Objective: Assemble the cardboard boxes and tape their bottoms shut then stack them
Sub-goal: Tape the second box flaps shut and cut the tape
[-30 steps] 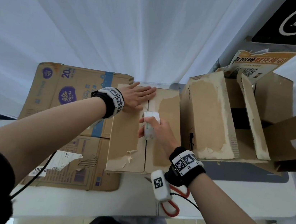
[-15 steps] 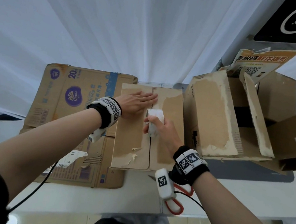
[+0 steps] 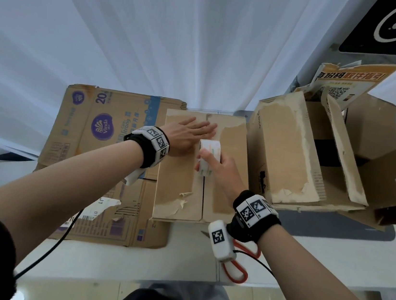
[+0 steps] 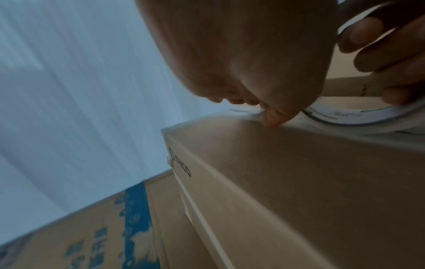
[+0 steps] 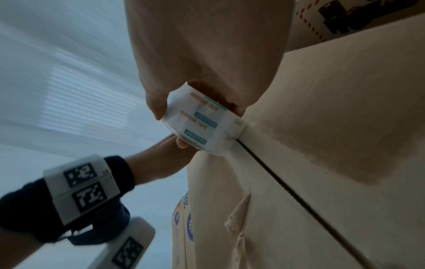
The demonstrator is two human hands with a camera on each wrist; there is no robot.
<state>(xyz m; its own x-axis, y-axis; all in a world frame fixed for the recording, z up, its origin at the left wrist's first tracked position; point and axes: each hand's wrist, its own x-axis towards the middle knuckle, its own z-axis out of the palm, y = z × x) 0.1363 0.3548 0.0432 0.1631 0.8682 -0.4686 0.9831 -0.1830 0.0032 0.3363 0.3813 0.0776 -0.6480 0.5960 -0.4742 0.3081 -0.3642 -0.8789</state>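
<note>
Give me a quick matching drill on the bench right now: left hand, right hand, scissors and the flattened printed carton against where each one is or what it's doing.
Things:
1. left hand
2. right hand
3. scissors
4. flattened printed carton

States:
A. lies flat on the table, left of the box being taped
B. grips the tape roll over the box's centre seam
C. presses flat on the box's left flap
D. lies at the table's near edge, under the right wrist

Pairs: 1-C, 2-B, 3-D, 4-A

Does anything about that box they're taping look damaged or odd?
Yes. The box under the left hand is worn: its top paper layer is torn away in pale patches, and small curls of peeled paper stick up near the seam. The right hand holds the tape roll on that seam.
</note>
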